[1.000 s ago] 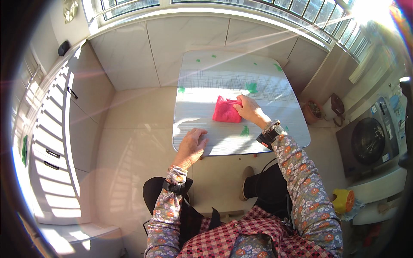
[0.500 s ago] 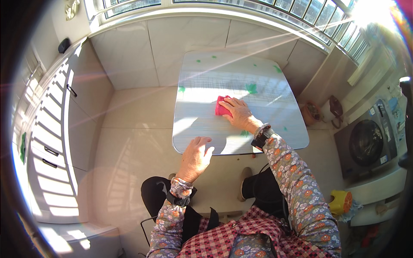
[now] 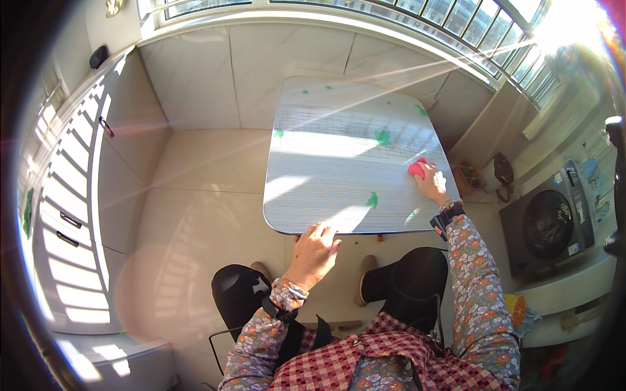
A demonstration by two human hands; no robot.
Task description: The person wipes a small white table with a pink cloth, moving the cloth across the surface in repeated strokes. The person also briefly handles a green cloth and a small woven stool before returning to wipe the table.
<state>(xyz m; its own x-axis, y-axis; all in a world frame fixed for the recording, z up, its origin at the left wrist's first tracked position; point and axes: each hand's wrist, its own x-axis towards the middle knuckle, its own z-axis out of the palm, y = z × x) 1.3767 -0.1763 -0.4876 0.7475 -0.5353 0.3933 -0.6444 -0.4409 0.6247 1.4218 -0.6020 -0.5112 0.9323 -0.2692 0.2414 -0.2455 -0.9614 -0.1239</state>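
Note:
A small table point(image 3: 326, 182) with a pale striped top and green leaf prints stands in front of me. Near its right edge, my right hand point(image 3: 432, 185) presses a folded pink cloth point(image 3: 417, 167) against the surface, the fingers bent over it. The hand hides part of the cloth. My left hand point(image 3: 314, 255) is at the table's front edge, its fingertips by the rim and its thumb apart. It holds nothing, and whether it rests on the edge I cannot tell.
A grey washing machine point(image 3: 541, 225) stands at the right, with a potted plant point(image 3: 467, 177) between it and the table. White cabinets point(image 3: 78, 215) line the left side. Behind the table are a tiled wall point(image 3: 287, 65) and a barred window. My knees are below the front edge.
My right hand has slid the pink cloth from the table's middle over to its right side. My left hand has shifted slightly right and nearer to me.

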